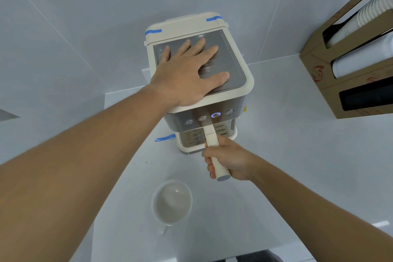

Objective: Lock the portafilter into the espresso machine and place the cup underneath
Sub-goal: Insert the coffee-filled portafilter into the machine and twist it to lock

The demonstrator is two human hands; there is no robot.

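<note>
The right hand [228, 160] had its fingers [209, 168] clenched around the portafilter [214, 151] handle, its head hidden under the espresso machine [234, 91]. The left hand [187, 72] lay flat and released on top. Nearer than those fingers, the cup [172, 202] waited on the bench [287, 134]. A partial twist could leave the portafilter loose.

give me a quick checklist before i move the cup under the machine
1. Left hand flat on the machine top, bracing it: ok.
2. Right hand wrapped round the portafilter handle: ok.
3. Handle pointing out from under the buttons: ok; whether it is fully locked: cannot tell.
4. Cup upright on the counter, in front of the machine: ok.
5. Cup looks empty: ok.
6. A hand free to take the cup: not ok, both busy.
</note>
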